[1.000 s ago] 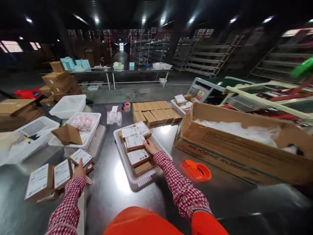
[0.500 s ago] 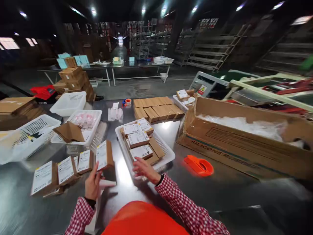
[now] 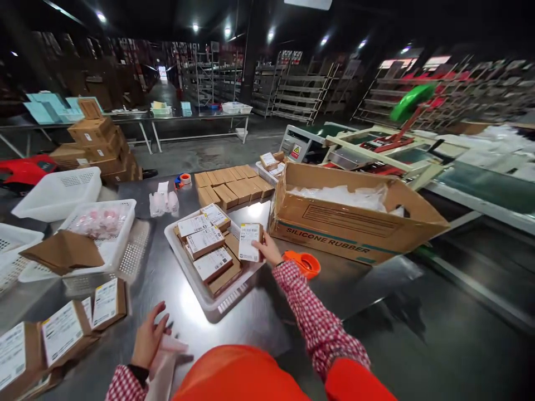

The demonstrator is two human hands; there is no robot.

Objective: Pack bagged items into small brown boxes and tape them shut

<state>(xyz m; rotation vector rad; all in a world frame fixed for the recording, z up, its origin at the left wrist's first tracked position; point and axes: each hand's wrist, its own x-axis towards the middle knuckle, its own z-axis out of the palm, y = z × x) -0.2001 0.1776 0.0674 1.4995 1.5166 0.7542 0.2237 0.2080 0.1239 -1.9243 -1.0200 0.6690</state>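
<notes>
My right hand (image 3: 270, 249) grips a small labelled box (image 3: 249, 242) by its right side, holding it over the right edge of a white basket (image 3: 213, 306). Inside that basket lie several labelled brown boxes (image 3: 204, 240). My left hand (image 3: 151, 334) is over the table near its front edge, fingers apart and holding nothing. Beside it lies a pale pinkish strip of material (image 3: 167, 356). Further left stand several labelled boxes (image 3: 62, 332) in a row.
Plain brown boxes (image 3: 234, 184) fill the table's back. A large carton (image 3: 334, 223) and an orange tape dispenser (image 3: 307, 264) are on the right. White baskets (image 3: 102, 223) stand at the left, one with a folded brown cardboard (image 3: 62, 252).
The view has turned right. A labelled box that stood by my left hand is now in my right hand at the basket's right side. My left hand is apart from it.
</notes>
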